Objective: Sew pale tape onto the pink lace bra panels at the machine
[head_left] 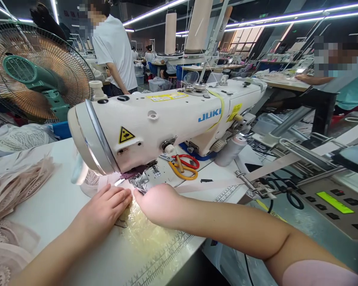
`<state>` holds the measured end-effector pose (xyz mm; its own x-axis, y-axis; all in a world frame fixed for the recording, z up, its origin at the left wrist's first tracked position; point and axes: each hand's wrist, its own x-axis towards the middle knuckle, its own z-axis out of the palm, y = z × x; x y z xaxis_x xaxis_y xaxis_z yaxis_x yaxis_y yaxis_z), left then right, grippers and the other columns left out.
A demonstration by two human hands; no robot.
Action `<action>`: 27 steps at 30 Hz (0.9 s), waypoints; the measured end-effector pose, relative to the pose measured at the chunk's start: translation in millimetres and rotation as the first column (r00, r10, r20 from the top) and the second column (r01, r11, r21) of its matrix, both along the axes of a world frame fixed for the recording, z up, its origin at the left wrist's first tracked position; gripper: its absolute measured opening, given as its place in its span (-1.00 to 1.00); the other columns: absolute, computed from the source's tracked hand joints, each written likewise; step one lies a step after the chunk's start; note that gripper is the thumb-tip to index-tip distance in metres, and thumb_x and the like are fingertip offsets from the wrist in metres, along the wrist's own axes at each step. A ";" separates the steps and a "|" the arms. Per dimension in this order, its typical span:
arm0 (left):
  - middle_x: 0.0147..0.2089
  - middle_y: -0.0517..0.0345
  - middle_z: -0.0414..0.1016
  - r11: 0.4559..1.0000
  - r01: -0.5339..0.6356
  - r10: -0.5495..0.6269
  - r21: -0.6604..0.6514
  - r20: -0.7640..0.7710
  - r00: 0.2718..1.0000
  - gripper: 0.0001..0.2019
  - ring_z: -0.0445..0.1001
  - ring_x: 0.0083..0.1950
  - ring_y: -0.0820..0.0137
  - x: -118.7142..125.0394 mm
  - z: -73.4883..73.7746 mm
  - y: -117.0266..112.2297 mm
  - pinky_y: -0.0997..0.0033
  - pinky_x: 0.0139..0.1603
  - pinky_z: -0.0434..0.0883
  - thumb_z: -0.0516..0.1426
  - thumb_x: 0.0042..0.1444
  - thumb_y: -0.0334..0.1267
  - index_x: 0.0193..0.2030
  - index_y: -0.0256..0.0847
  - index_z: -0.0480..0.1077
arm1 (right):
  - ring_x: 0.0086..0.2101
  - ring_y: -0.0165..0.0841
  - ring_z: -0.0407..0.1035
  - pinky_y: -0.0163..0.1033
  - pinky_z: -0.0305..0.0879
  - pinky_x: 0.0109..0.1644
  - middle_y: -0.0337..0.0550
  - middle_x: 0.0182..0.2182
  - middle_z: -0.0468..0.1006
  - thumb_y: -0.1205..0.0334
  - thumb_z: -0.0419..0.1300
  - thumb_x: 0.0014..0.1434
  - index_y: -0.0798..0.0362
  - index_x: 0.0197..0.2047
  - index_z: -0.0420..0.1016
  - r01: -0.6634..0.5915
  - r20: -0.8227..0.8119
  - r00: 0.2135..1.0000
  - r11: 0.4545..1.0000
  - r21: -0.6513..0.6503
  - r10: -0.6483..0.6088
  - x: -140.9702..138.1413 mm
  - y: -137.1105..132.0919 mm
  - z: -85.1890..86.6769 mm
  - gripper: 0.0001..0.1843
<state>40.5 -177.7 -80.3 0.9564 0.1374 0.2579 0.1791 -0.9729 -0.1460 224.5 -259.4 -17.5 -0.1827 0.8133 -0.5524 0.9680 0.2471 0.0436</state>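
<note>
My left hand (107, 208) lies flat at the sewing area, fingers stretched toward the presser foot (139, 183) of a white sewing machine (155, 119). Beside those fingertips, pale pink lace fabric (91, 183) spreads out behind the needle area. Close on the other side, my right hand (156, 202) bends inward at the wrist, one fingertip near the foot. Its other fingers are hidden behind the hand, so any grip there is out of sight. A pale band (217, 184) comes from the right and passes behind my right hand.
Red-handled scissors (189, 161) and yellow-handled scissors (183, 171) lie by the machine base, near a grey thread cone (232, 150). Pink lace pieces (24, 186) pile up at left. A metal band guide (247, 184) and control panel (334, 206) stand right. A large fan (32, 75) is behind.
</note>
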 end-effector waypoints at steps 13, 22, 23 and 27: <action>0.10 -0.09 0.49 0.995 -0.097 0.097 0.015 -0.047 0.994 -0.58 0.44 0.09 0.13 3.7 3.2 23.4 -0.03 0.17 0.30 -0.16 0.28 -0.42 0.10 -0.22 0.42 | -0.39 -0.14 0.48 -0.16 0.37 -0.44 0.10 -0.39 0.59 0.42 0.26 -0.08 0.26 0.40 -0.15 0.002 -0.035 0.999 0.990 0.143 0.003 1.6 -14.2 -24.1 0.03; -0.03 -0.13 0.53 0.949 -0.281 0.278 0.141 0.038 0.960 -0.63 0.42 0.06 0.06 8.1 7.6 8.6 -0.01 0.06 0.33 -0.12 0.23 -0.44 -0.06 -0.25 0.49 | -0.33 -0.23 0.43 -0.20 0.27 -0.34 -0.02 -0.31 0.53 0.38 0.13 0.06 0.18 0.28 0.20 -0.013 -0.205 0.968 0.843 0.538 0.146 26.4 -42.0 -67.8 -0.32; -0.05 -0.16 0.52 0.921 -0.356 0.349 0.155 0.072 0.934 -0.66 0.43 0.01 0.05 9.2 10.1 1.9 0.03 -0.01 0.37 -0.10 0.23 -0.40 -0.10 -0.26 0.49 | -0.33 -0.23 0.43 -0.20 0.26 -0.34 -0.02 -0.32 0.53 0.38 0.12 0.06 0.18 0.28 0.21 -0.011 -0.210 0.966 0.841 0.541 0.148 27.6 -42.6 -70.4 -0.32; -0.21 -0.26 0.46 0.654 -0.750 0.752 0.097 0.017 0.659 -0.54 0.45 -0.19 -0.01 11.0 20.3 -8.2 0.10 -0.28 0.40 -0.09 0.24 -0.01 -0.09 -0.36 0.45 | -0.35 -0.25 0.42 -0.21 0.23 -0.35 -0.02 -0.35 0.53 0.38 0.10 0.08 0.16 0.24 0.28 -0.002 -0.212 0.967 0.829 0.559 0.145 28.9 -43.4 -76.2 -0.39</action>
